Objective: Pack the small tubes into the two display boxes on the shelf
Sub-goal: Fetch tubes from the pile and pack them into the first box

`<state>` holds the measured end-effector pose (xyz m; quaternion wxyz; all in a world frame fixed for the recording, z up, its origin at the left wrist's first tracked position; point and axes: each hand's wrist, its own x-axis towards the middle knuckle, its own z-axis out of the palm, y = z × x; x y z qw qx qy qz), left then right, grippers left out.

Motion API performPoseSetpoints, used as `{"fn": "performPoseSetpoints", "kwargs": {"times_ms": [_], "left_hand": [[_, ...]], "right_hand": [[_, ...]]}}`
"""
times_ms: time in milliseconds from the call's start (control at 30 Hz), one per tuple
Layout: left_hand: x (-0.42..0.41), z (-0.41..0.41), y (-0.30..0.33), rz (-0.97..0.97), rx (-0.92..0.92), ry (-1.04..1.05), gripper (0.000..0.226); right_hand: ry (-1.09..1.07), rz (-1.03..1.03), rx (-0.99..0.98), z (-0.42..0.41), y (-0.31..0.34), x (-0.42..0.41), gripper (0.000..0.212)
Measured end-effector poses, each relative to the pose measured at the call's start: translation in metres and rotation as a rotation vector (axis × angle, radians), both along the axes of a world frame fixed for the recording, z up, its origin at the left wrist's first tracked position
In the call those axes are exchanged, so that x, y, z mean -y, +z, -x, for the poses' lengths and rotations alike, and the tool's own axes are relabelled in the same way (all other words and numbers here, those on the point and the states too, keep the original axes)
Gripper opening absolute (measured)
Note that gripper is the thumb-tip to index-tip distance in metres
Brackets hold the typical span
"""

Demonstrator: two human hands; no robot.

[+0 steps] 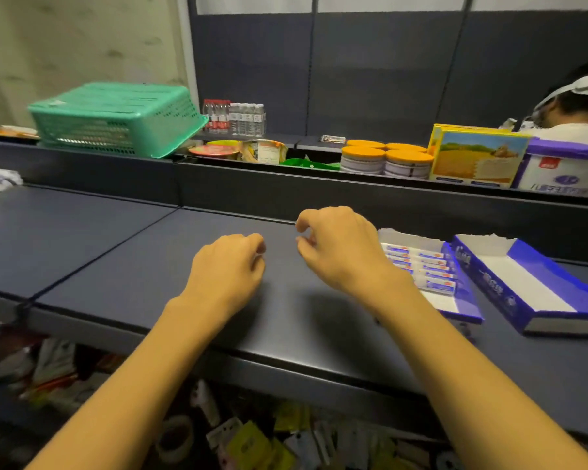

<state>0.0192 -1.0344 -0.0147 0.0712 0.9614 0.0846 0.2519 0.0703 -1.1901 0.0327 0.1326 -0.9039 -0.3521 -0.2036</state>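
Both hands hover over bare shelf [123, 252], nothing held. Left hand [226, 266] loosely curled, empty. Right hand [340, 247] fingers curled, thumb near forefinger, pinching nothing visible.

Judgement: next step is fetching more tubes; no loose ones in view, so find supply first. Lay them parallel to existing row, labels up, fill gaps before starting second box.

Right display box [536, 283]: empty, white floor showing.
Left display box [455, 300]: partly filled, near end bare.
Small tubes [428, 266]: one side-by-side row inside left box, partly hidden by right wrist.
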Motion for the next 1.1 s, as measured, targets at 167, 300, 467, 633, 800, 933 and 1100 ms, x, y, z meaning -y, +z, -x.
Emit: {"fn": "performPoseSetpoints", "kwargs": {"times_ms": [167,300,467,633,800,933,1100], "left_hand": [[-0.096,0.054,-0.01,0.011,0.024,0.024,0.021],[-0.181,0.096,-0.016,0.002,0.025,0.046,0.019],[-0.26,0.127,-0.02,0.007,0.007,0.01,0.018],[-0.329,0.127,-0.021,0.02,0.023,-0.004,0.017],[-0.412,0.112,-0.026,0.027,0.027,0.007,0.018],[-0.48,0.094,-0.021,0.029,0.016,0.021,0.018],[-0.561,0.076,-0.015,0.04,-0.005,0.018,0.019]], "right_hand": [[-0.014,-0.07,0.0,0.044,-0.01,-0.099,0.023],[-0.041,-0.111,-0.035,0.081,-0.022,-0.188,0.023],[-0.052,-0.109,-0.076,0.11,-0.033,-0.277,0.022],[-0.072,-0.09,-0.086,0.109,-0.035,-0.34,0.02],[-0.052,-0.107,-0.082,0.091,-0.036,-0.427,0.023],[-0.024,-0.133,-0.097,0.076,-0.031,-0.502,0.023],[-0.002,-0.106,-0.082,0.062,-0.025,-0.585,0.019]]}}
